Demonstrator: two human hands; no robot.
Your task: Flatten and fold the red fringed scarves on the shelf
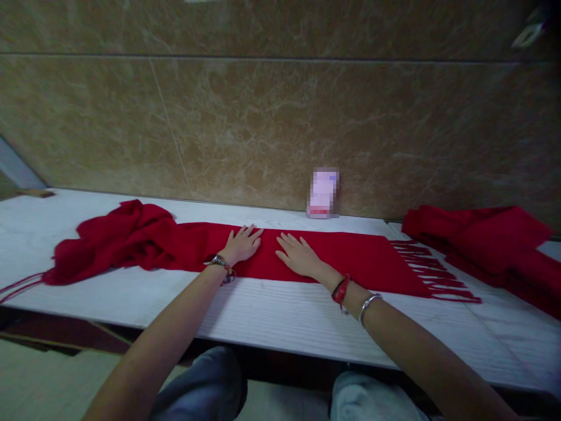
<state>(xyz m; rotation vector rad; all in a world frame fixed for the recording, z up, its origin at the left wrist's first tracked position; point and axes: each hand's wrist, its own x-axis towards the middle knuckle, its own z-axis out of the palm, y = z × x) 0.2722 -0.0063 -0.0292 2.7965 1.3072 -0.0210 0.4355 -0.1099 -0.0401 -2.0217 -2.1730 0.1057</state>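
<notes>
Both our hands lie open, palms down and apart, on the red scarf (346, 254), the left hand (243, 244) nearer its bunched end, the right hand (298, 255) nearer its fringe. The scarf runs along our white table (280, 310), with bare tabletop along its near edge and a narrower strip toward the wall (245, 128). Past the fringe sits more red cloth (486, 245).

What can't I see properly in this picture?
- Head view: what the pink thing is; blocky blurring hides it.
- Head view: the rest of the red cloth on the right; the picture's edge cuts it off.
- Head view: the bits of long red scarf under the left hand and right hand; the hands cover them.
</notes>
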